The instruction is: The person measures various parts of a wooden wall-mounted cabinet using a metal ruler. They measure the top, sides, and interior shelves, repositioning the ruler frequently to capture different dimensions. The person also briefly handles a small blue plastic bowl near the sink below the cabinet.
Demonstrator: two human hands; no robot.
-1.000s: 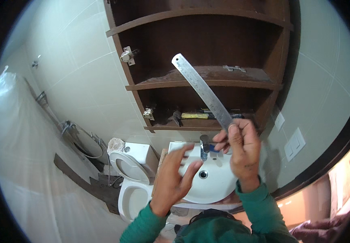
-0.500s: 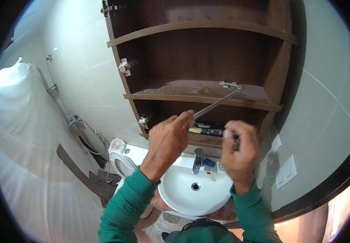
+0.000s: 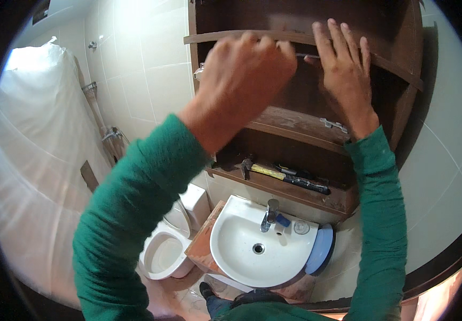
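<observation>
My left hand [image 3: 247,69] is raised in front of the brown wooden cabinet, closed in a fist. From its right side a short length of a thin metal bar [image 3: 302,55] shows; the fist hides the remainder. Beside the bar's visible end, my right hand [image 3: 346,75] is open, fingers stretched upward and thumb close to the metal. Whether the thumb touches it I cannot tell. Below the right hand, a metal cabinet hinge [image 3: 333,125] lies on the middle shelf [image 3: 295,124].
A hammer [image 3: 284,176] with a yellow and black handle lies on the bottom shelf. Below are a white sink [image 3: 231,235] with a chrome faucet [image 3: 270,214], and a toilet [image 3: 161,254]. Plastic sheeting [image 3: 38,176] hangs at left. The upper shelf edge [image 3: 209,37] juts out behind the left fist.
Both hands have risen toward the upper shelf, and the view has shifted. The bar's end has left the hinge area. My right hand has opened from a curl.
</observation>
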